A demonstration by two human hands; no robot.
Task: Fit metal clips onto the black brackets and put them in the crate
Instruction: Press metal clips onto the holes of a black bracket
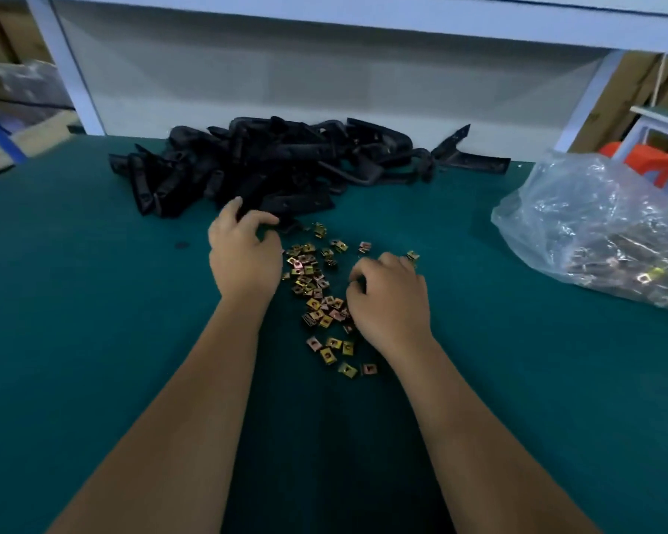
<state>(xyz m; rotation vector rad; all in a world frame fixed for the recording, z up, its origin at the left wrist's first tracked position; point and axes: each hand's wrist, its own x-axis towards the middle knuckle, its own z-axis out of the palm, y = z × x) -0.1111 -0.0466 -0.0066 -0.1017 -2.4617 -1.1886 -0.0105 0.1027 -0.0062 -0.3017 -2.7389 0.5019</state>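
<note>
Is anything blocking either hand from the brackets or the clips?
Nothing visible. The left hand already touches the near edge of the black brackets; the right hand rests curled on the loose metal clips. No crate is in view.

No text, label, brand, number or sign can be read anywhere.

Both bare forearms are reaching forward, palms facing down. The left hand (243, 256) is lying farther out, fingers curling downward, thumb spreading to the right. The right hand (388, 298) is sitting nearer, knuckles up, fingertips bunching and tucking underneath.
</note>
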